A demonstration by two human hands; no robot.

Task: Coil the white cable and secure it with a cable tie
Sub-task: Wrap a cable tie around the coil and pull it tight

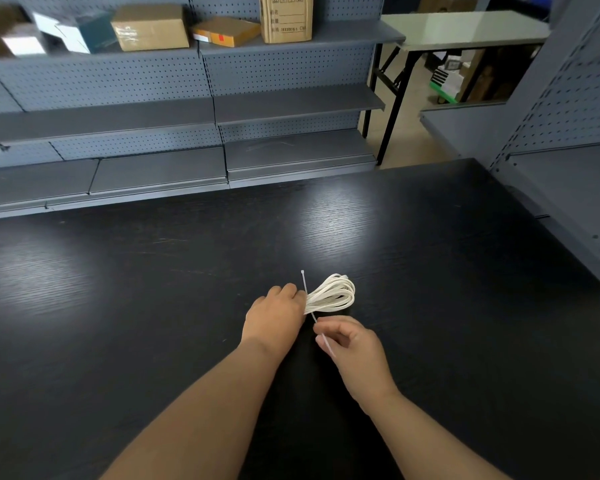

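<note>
**Cable's coiled, zip tie is on it, both hands busy**

Only 1 view here, the head cam looking down at the work surface.

The coiled white cable (333, 294) is bunched into a flat oval bundle of several loops, sitting low over the black wood-grain tabletop (153, 289), a bit right of centre and close to the person. I can't tell whether its far rounded end touches the table or floats just above it.

The left hand (274, 320) has its back to the camera and its fingers curled round the near, pinched-together end of the bundle. The fingertips themselves are hidden behind the hand.

The thin white plastic cable tie (303, 280) crosses that same gripped end. Its 1 end pokes up and away past the left knuckles, and the other end comes out below the bundle toward the person. The right hand (354, 348) sits just beside the left, thumb and fingers (340, 327) curled in and pinching that lower tail, which sticks out past the thumb. Whether the tie is already threaded through its head I can't make out, it's too small.

Behind the table is grey pegboard shelving (118, 81), with brown cardboard boxes (149, 27) along the top shelf. A pale folding table with black legs (464, 27) stands at back right.
</note>
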